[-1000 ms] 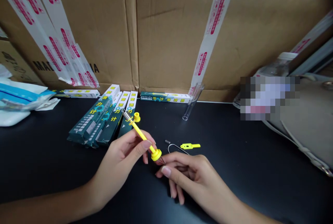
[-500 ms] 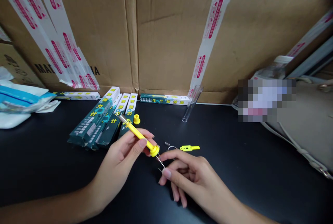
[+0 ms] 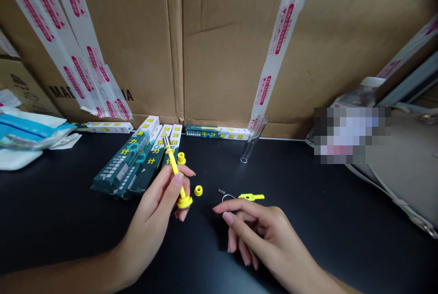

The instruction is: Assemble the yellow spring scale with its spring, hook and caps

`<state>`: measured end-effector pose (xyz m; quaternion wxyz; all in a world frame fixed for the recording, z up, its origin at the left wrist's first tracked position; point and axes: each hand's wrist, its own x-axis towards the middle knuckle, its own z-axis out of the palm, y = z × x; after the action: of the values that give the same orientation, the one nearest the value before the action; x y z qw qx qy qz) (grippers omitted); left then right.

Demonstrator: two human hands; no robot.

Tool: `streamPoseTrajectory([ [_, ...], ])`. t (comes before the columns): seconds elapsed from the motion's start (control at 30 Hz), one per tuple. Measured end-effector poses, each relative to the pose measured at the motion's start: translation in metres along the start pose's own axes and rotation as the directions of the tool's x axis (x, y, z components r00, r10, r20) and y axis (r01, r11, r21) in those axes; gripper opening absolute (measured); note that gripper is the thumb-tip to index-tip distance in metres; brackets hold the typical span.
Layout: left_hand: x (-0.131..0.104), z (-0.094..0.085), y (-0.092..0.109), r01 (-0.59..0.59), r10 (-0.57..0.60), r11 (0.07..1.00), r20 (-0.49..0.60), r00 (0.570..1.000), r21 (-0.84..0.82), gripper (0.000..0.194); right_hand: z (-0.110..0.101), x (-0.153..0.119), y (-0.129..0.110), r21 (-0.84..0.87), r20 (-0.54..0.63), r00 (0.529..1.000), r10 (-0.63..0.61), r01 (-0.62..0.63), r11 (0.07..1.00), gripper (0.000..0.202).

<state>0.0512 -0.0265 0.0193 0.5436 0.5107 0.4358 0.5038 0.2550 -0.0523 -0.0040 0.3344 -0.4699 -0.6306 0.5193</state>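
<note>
My left hand [image 3: 155,207] is closed around a yellow plastic spring scale rod [image 3: 175,166], thumb pressed along it. The rod stands tilted, its round flanged end [image 3: 185,202] low and a silvery metal spring [image 3: 166,141] at the top. A thin dark wire shows faintly under the fingers. My right hand [image 3: 263,234] hovers to the right, index finger stretched and thumb slightly apart, with nothing visible between them. Just beyond its fingertips lie a small spring [image 3: 221,191], a curved metal hook [image 3: 227,197] and a flat yellow piece [image 3: 251,197]. Two yellow caps [image 3: 181,158] [image 3: 198,190] lie near the left hand.
Green and white spring scale boxes [image 3: 119,164] lie behind my left hand, another box [image 3: 217,132] against the cardboard [image 3: 222,66]. A clear tube [image 3: 253,141] stands tilted there. A bottle [image 3: 359,95] and grey bag [image 3: 407,162] are at right, a blue-white packet [image 3: 30,132] at left.
My right hand has let go of the thin metal wire at the rod's lower end and moved slightly right. My left hand has turned the rod more upright and shifted left, uncovering a yellow cap.
</note>
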Motion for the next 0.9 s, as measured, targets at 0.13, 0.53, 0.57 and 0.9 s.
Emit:
streamPoseTrajectory([
  [0.13, 0.000, -0.001, -0.001, -0.012, 0.013, 0.996, -0.016, 1.000, 0.086, 0.029, -0.010, 0.000, 0.001, -0.248, -0.103, 0.961, -0.255, 0.223, 0.943, 0.029],
  [0.53, 0.000, -0.004, -0.003, 0.060, -0.073, 0.986, 0.082, 0.994, 0.154, 0.034, -0.017, 0.003, 0.004, -0.560, -0.016, 0.809, -0.588, 0.480, 0.676, 0.021],
  [0.57, 0.000, -0.004, -0.003, 0.070, -0.085, 0.986, 0.089, 0.992, 0.150, 0.035, -0.017, 0.003, 0.003, -0.569, -0.028, 0.805, -0.592, 0.475, 0.672, 0.020],
  [0.9, 0.001, -0.003, 0.000, 0.054, -0.082, 0.974, 0.120, 0.989, 0.222, 0.049, -0.028, 0.014, 0.006, -0.654, -0.178, 0.816, -0.550, 0.319, 0.686, 0.021],
])
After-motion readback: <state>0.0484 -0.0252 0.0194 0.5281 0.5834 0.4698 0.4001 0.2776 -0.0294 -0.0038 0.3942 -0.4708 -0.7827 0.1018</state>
